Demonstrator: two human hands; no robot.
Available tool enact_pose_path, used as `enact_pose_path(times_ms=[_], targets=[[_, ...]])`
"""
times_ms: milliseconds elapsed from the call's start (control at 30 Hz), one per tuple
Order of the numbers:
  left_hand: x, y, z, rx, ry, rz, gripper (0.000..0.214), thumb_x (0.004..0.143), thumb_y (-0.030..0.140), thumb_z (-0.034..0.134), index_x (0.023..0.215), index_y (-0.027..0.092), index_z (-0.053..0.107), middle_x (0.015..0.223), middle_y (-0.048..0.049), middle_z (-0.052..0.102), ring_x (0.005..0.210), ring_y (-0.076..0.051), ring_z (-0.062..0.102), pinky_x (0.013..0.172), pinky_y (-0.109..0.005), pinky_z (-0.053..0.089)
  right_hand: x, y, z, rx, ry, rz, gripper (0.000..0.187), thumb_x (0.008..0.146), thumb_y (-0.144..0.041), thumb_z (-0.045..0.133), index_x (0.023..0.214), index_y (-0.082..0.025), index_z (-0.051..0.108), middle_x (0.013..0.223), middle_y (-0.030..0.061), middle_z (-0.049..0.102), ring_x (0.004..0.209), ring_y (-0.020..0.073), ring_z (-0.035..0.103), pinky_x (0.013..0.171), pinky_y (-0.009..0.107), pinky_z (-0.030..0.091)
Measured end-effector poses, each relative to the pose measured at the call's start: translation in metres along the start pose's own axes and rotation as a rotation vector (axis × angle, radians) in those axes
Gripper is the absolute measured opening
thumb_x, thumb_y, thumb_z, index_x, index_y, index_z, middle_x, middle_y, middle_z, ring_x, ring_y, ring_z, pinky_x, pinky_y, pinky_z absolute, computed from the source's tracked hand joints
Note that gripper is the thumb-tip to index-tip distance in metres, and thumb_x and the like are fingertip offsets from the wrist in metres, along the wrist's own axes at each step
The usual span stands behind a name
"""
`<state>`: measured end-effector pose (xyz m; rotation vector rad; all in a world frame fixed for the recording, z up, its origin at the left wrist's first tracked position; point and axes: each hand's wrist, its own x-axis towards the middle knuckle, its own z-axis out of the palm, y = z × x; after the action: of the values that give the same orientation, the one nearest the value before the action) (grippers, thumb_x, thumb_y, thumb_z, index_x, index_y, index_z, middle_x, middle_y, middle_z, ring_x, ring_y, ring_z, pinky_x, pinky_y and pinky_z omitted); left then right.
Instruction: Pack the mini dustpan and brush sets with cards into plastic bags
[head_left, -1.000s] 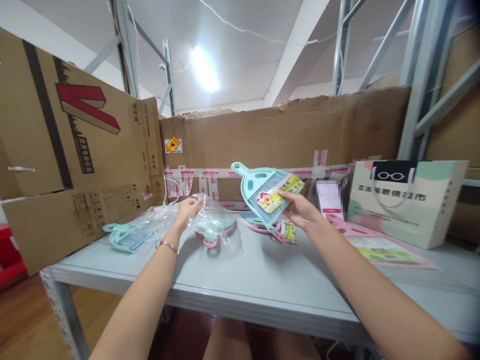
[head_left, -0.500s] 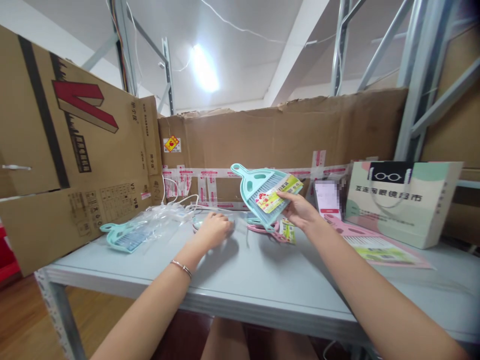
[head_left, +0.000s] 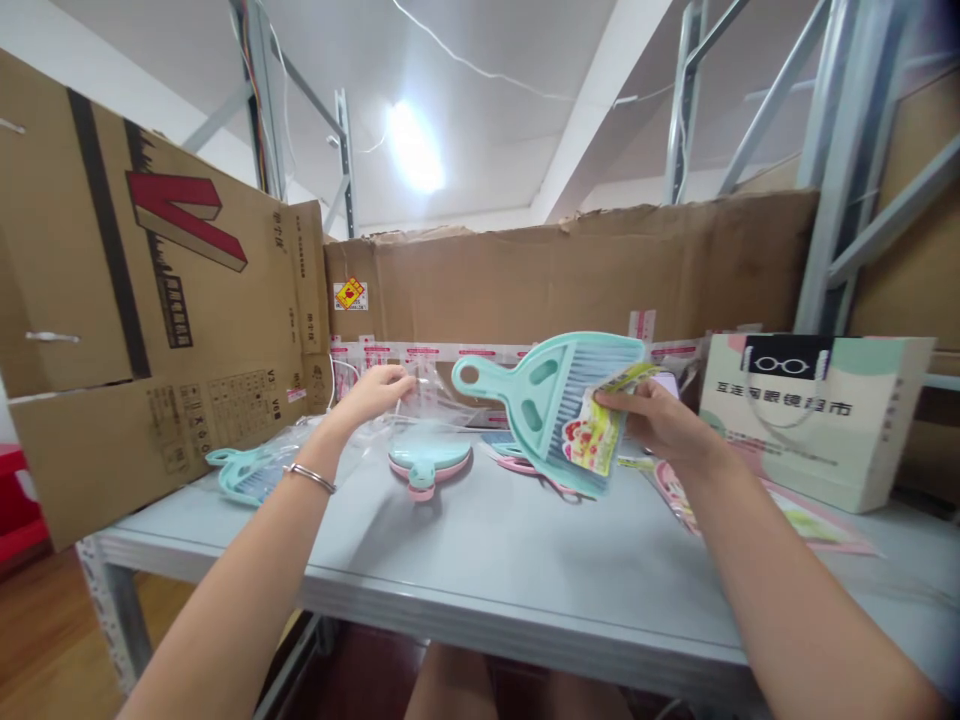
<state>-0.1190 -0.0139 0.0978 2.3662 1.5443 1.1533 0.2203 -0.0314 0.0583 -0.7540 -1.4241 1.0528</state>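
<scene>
My right hand (head_left: 664,425) grips a mint-green mini dustpan and brush set (head_left: 559,400) by its printed label card, holding it above the grey table (head_left: 525,560) with the handle pointing left. My left hand (head_left: 375,390) is raised over the table's back left and pinches a clear plastic bag (head_left: 424,400). Below that bag lies a mint and pink round item (head_left: 429,462). A bracelet circles my left wrist.
Another mint dustpan set in plastic (head_left: 251,475) lies at the table's left. Pink dustpan sets (head_left: 525,465) lie behind the held one. A paper gift bag (head_left: 817,420) stands at the right. Cardboard boxes (head_left: 150,330) wall the left and back.
My left hand has risen from the table, lifting a clear bag. My right hand has brought the dustpan set nearer and turned its handle further left.
</scene>
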Motion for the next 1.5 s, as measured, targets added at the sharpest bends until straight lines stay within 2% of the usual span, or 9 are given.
enact_pose_path(times_ms=[100,233,400,533,667,900,1133,1267,1500], targets=[[0.003,0.013,-0.004,0.029,-0.039,0.061,0.019,0.069,0.027,0.043,0.071,0.018,0.061,0.069,0.0,0.059,0.064,-0.013,0.051,0.058,-0.023,0.038,-0.005,-0.002,0.007,-0.222,-0.044,-0.016,0.034,0.052,-0.039,0.08,0.077,-0.018,0.068,0.083,0.0062,0.072,0.083,0.0266,0.066,0.076,0.038,0.053],[0.008,0.039,-0.012,0.151,-0.091,0.116,0.019,0.067,0.024,0.043,0.07,0.019,0.061,0.068,-0.0005,0.059,0.064,-0.013,0.052,0.058,-0.024,0.037,-0.001,0.001,0.012,-0.412,0.055,-0.113,0.039,0.056,-0.043,0.077,0.084,-0.018,0.068,0.089,0.0063,0.071,0.088,0.028,0.065,0.077,0.039,0.051],[0.018,0.063,-0.024,0.406,-0.179,0.019,0.013,0.063,0.023,0.045,0.061,0.019,0.057,0.062,-0.0011,0.057,0.058,-0.014,0.048,0.054,-0.027,0.034,0.0,0.0,0.012,-0.42,0.131,-0.244,0.035,0.058,-0.042,0.074,0.085,-0.02,0.07,0.089,0.0051,0.071,0.086,0.027,0.065,0.073,0.039,0.053],[0.026,0.078,-0.025,0.465,-0.166,0.013,0.013,0.065,0.026,0.046,0.062,0.02,0.057,0.065,-0.0023,0.06,0.06,-0.015,0.049,0.059,-0.029,0.035,-0.005,-0.003,0.014,-0.446,0.043,-0.314,0.029,0.052,-0.039,0.078,0.073,-0.021,0.071,0.08,0.0033,0.072,0.082,0.0261,0.066,0.071,0.036,0.054],[0.026,0.083,-0.021,0.467,0.018,0.045,0.012,0.065,0.025,0.047,0.065,0.02,0.058,0.069,-0.0036,0.061,0.063,-0.016,0.051,0.063,-0.03,0.037,-0.01,-0.003,0.013,-0.431,-0.008,-0.294,0.025,0.05,-0.038,0.079,0.067,-0.022,0.07,0.072,0.0018,0.071,0.079,0.0252,0.066,0.069,0.035,0.054],[0.025,0.085,-0.008,0.324,-0.305,0.158,0.013,0.062,0.021,0.044,0.054,0.02,0.054,0.058,-0.0009,0.054,0.054,-0.014,0.046,0.051,-0.028,0.032,-0.012,-0.004,0.014,-0.448,0.078,-0.231,0.019,0.054,-0.033,0.077,0.069,-0.024,0.07,0.072,0.0001,0.07,0.079,0.0242,0.066,0.066,0.032,0.054],[0.026,0.1,0.004,0.267,-0.345,0.157,0.014,0.059,0.014,0.043,0.056,0.02,0.056,0.069,-0.002,0.062,0.063,-0.015,0.053,0.058,-0.028,0.036,-0.028,-0.002,0.005,-0.474,0.121,-0.214,0.022,0.054,-0.034,0.077,0.073,-0.024,0.071,0.076,0.0003,0.071,0.078,0.0241,0.066,0.067,0.035,0.054],[0.024,0.099,0.007,0.296,-0.389,0.197,0.018,0.058,0.012,0.043,0.064,0.019,0.059,0.075,-0.0019,0.064,0.068,-0.015,0.054,0.058,-0.026,0.036,-0.038,0.0,-0.004,-0.475,0.219,-0.273,0.023,0.048,-0.037,0.079,0.065,-0.024,0.068,0.07,-0.0004,0.07,0.074,0.024,0.065,0.067,0.036,0.054],[0.017,0.112,0.005,0.366,-0.367,0.232,0.028,0.061,0.011,0.044,0.081,0.02,0.061,0.083,-0.0026,0.064,0.068,-0.015,0.053,0.059,-0.025,0.036,-0.036,0.002,-0.002,-0.632,0.221,-0.417,0.017,0.05,-0.034,0.076,0.063,-0.026,0.067,0.069,0.0005,0.07,0.072,0.0242,0.066,0.066,0.034,0.053]])
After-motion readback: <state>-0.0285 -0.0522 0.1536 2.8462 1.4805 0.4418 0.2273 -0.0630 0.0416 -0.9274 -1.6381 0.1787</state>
